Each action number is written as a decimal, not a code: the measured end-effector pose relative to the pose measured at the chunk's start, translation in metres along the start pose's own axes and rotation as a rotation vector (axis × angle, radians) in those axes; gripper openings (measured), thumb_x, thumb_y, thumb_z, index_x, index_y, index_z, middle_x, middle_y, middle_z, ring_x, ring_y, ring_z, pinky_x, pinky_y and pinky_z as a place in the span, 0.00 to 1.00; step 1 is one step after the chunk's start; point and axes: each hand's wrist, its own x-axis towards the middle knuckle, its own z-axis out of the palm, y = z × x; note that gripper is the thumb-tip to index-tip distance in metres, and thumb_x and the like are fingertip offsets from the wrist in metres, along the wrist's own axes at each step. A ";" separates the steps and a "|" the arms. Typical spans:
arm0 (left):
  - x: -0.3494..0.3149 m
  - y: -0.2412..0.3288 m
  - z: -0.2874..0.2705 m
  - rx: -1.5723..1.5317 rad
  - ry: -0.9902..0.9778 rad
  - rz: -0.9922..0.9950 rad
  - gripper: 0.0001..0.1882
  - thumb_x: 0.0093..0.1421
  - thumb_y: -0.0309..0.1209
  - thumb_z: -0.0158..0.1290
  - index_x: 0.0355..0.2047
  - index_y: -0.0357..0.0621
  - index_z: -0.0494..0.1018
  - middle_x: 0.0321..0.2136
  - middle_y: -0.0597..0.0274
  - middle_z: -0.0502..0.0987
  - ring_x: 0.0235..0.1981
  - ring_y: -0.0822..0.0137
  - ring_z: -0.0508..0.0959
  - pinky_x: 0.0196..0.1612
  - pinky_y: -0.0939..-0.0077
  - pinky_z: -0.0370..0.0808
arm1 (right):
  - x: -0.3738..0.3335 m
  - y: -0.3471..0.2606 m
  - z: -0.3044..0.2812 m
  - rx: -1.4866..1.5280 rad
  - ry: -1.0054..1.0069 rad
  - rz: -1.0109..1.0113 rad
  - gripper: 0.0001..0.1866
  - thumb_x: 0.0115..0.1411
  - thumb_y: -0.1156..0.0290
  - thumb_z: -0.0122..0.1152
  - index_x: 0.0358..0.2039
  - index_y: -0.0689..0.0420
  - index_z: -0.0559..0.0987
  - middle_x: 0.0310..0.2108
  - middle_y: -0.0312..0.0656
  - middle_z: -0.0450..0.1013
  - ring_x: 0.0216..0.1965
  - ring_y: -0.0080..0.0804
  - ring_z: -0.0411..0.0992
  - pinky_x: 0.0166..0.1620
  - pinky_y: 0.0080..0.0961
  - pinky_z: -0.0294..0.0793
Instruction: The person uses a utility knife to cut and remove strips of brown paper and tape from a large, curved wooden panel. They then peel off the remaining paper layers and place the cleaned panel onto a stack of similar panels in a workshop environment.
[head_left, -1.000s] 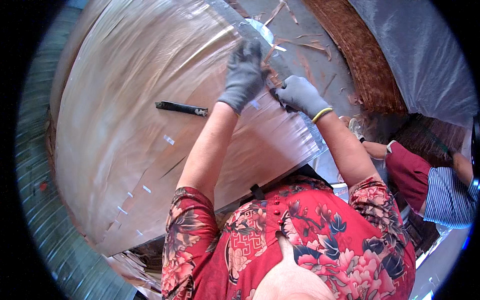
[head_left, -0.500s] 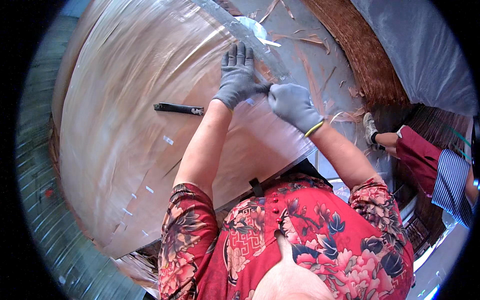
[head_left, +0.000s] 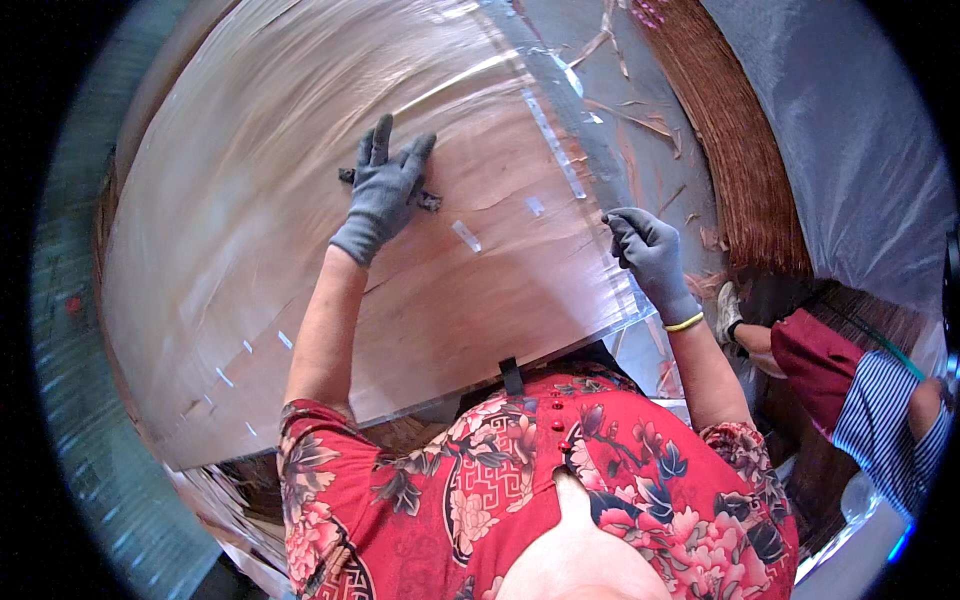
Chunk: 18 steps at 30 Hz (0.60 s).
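Note:
My left hand (head_left: 380,200), in a grey glove, lies over a dark bar-shaped tool with its fingers spread. Both ends of the tool (head_left: 429,201) stick out from under the palm, while its middle is hidden. Beneath is a broad, thin, tan sheet that looks like wood veneer (head_left: 430,300), with small pale tape strips on it. My right hand (head_left: 650,255), also gloved in grey, is at the sheet's right edge. Its fingers are curled in a pinch; whatever they may hold cannot be made out. A longer pale strip (head_left: 553,140) runs near that edge, beyond the right hand.
Torn veneer scraps (head_left: 640,122) litter the grey surface at the right. Past them stands a curved stack of brown sheets (head_left: 745,150) beside grey plastic sheeting (head_left: 850,100). Another person (head_left: 820,350) in dark red shorts is at the far right.
My left hand has moved left and nearer, from beside the right hand onto the dark tool. My right hand has drawn right and nearer along the sheet's edge.

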 end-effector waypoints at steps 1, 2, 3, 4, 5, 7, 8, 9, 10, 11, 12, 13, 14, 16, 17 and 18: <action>-0.014 -0.006 0.003 -0.010 0.068 0.021 0.29 0.51 0.29 0.47 0.57 0.54 0.60 0.51 0.65 0.69 0.63 0.52 0.50 0.62 0.54 0.44 | 0.001 -0.004 0.003 0.018 -0.028 0.023 0.08 0.58 0.72 0.54 0.29 0.63 0.78 0.14 0.31 0.67 0.15 0.14 0.64 0.18 0.14 0.62; -0.026 -0.010 0.007 -0.019 0.137 0.042 0.27 0.51 0.28 0.46 0.54 0.55 0.64 0.50 0.65 0.70 0.62 0.53 0.52 0.62 0.54 0.44 | 0.002 -0.007 0.008 0.035 -0.056 0.048 0.08 0.58 0.72 0.54 0.28 0.62 0.78 0.14 0.31 0.67 0.15 0.14 0.64 0.18 0.14 0.61; -0.036 -0.011 0.006 -0.025 0.205 0.062 0.25 0.51 0.27 0.45 0.52 0.55 0.67 0.49 0.66 0.71 0.62 0.53 0.53 0.62 0.54 0.44 | 0.004 -0.009 0.010 0.042 -0.093 0.066 0.09 0.58 0.70 0.53 0.27 0.61 0.77 0.15 0.32 0.67 0.15 0.14 0.64 0.17 0.13 0.61; -0.044 -0.012 0.005 -0.033 0.228 0.073 0.24 0.50 0.26 0.45 0.50 0.55 0.68 0.48 0.66 0.72 0.61 0.54 0.55 0.62 0.54 0.46 | 0.006 -0.013 0.015 0.021 -0.109 0.058 0.10 0.59 0.70 0.52 0.26 0.61 0.77 0.15 0.32 0.67 0.14 0.14 0.64 0.17 0.13 0.61; -0.050 -0.012 0.003 -0.040 0.250 0.083 0.23 0.49 0.26 0.45 0.48 0.55 0.70 0.47 0.67 0.72 0.60 0.54 0.57 0.62 0.53 0.47 | 0.008 -0.019 0.021 0.000 -0.125 0.050 0.10 0.59 0.69 0.52 0.25 0.61 0.76 0.16 0.32 0.68 0.14 0.15 0.64 0.17 0.14 0.61; -0.063 -0.016 0.000 -0.046 0.356 0.121 0.20 0.48 0.26 0.46 0.43 0.54 0.73 0.39 0.67 0.75 0.56 0.55 0.63 0.59 0.52 0.55 | 0.014 -0.026 0.036 -0.082 -0.176 0.027 0.13 0.60 0.66 0.51 0.24 0.61 0.74 0.17 0.33 0.68 0.15 0.16 0.65 0.16 0.14 0.61; -0.070 -0.018 -0.003 -0.058 0.355 0.119 0.19 0.47 0.26 0.46 0.42 0.54 0.74 0.37 0.66 0.74 0.55 0.55 0.65 0.58 0.53 0.58 | 0.017 -0.030 0.044 -0.110 -0.216 0.009 0.13 0.60 0.66 0.51 0.24 0.61 0.74 0.17 0.33 0.68 0.15 0.16 0.65 0.17 0.14 0.61; -0.075 -0.018 -0.009 -0.070 0.355 0.121 0.19 0.47 0.27 0.47 0.41 0.53 0.74 0.35 0.65 0.74 0.54 0.55 0.66 0.56 0.53 0.60 | 0.022 -0.035 0.050 -0.137 -0.252 -0.011 0.13 0.60 0.66 0.51 0.24 0.61 0.74 0.17 0.34 0.68 0.15 0.16 0.65 0.17 0.15 0.61; -0.081 -0.020 -0.012 -0.081 0.355 0.122 0.18 0.46 0.27 0.47 0.40 0.53 0.74 0.33 0.65 0.73 0.52 0.55 0.67 0.54 0.53 0.62 | 0.027 -0.040 0.057 -0.163 -0.288 -0.031 0.13 0.60 0.66 0.51 0.24 0.61 0.74 0.17 0.34 0.68 0.16 0.16 0.65 0.17 0.15 0.62; -0.086 -0.025 -0.009 -0.070 0.398 0.171 0.14 0.44 0.28 0.50 0.34 0.51 0.75 0.27 0.63 0.69 0.47 0.56 0.70 0.50 0.56 0.67 | 0.034 -0.043 0.064 -0.175 -0.352 -0.030 0.12 0.60 0.66 0.52 0.25 0.61 0.74 0.17 0.34 0.68 0.16 0.17 0.66 0.19 0.15 0.63; -0.093 -0.027 -0.009 -0.079 0.399 0.158 0.13 0.43 0.28 0.51 0.32 0.51 0.75 0.27 0.63 0.68 0.45 0.57 0.71 0.49 0.57 0.68 | 0.039 -0.048 0.072 -0.157 -0.394 -0.045 0.12 0.59 0.66 0.52 0.25 0.61 0.74 0.17 0.34 0.68 0.17 0.18 0.66 0.19 0.15 0.64; -0.101 -0.029 -0.008 -0.087 0.399 0.145 0.12 0.42 0.28 0.52 0.30 0.51 0.74 0.26 0.63 0.68 0.44 0.57 0.72 0.48 0.58 0.69 | 0.044 -0.054 0.082 -0.139 -0.437 -0.059 0.12 0.59 0.66 0.53 0.25 0.61 0.75 0.17 0.34 0.69 0.17 0.18 0.66 0.20 0.16 0.64; -0.109 -0.030 -0.009 -0.096 0.400 0.132 0.10 0.41 0.28 0.52 0.28 0.50 0.74 0.26 0.63 0.67 0.42 0.58 0.72 0.46 0.59 0.69 | 0.048 -0.060 0.093 -0.120 -0.479 -0.072 0.12 0.59 0.66 0.53 0.26 0.61 0.75 0.16 0.34 0.69 0.17 0.18 0.67 0.21 0.16 0.65; -0.121 -0.033 -0.013 -0.041 0.440 0.104 0.09 0.40 0.28 0.53 0.26 0.51 0.73 0.26 0.63 0.67 0.40 0.59 0.73 0.45 0.60 0.70 | 0.059 -0.068 0.117 -0.231 -0.541 -0.142 0.12 0.58 0.64 0.54 0.27 0.60 0.76 0.16 0.35 0.69 0.17 0.19 0.67 0.22 0.17 0.66; -0.126 -0.035 -0.015 -0.014 0.463 0.095 0.09 0.40 0.28 0.54 0.25 0.51 0.73 0.25 0.63 0.67 0.40 0.59 0.73 0.44 0.60 0.71 | 0.064 -0.073 0.130 -0.286 -0.566 -0.179 0.13 0.58 0.63 0.55 0.27 0.60 0.76 0.17 0.36 0.70 0.18 0.19 0.67 0.22 0.17 0.66; -0.129 -0.035 -0.015 -0.015 0.478 0.071 0.09 0.39 0.28 0.54 0.25 0.51 0.73 0.25 0.63 0.67 0.39 0.59 0.73 0.44 0.60 0.71 | 0.073 -0.079 0.141 -0.356 -0.610 -0.199 0.13 0.57 0.62 0.55 0.27 0.59 0.77 0.17 0.36 0.70 0.18 0.19 0.68 0.22 0.18 0.67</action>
